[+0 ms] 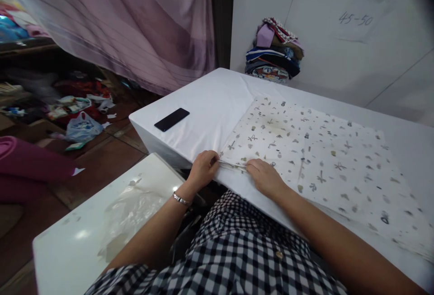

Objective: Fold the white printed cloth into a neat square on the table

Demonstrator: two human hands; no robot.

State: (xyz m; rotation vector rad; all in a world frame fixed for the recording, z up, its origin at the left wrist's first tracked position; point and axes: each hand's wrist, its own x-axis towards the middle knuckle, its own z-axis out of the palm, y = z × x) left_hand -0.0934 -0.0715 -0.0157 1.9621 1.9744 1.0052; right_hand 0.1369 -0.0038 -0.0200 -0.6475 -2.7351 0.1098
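Note:
A white fabric with small grey and tan prints [315, 155] lies flat on a white-covered table [210, 105]. My left hand [202, 168], with a silver bracelet on the wrist, pinches the fabric's near left corner at the table's front edge. My right hand [264, 176] presses down on the same near edge just to the right, its fingers curled over the hem. The two hands are a short gap apart along that edge.
A black phone [172, 119] lies on the table's left part. A pile of folded clothes [274, 53] stands against the wall at the back. A lower white surface [101, 222] with a clear plastic bag sits at my left. Cloth scraps litter the floor.

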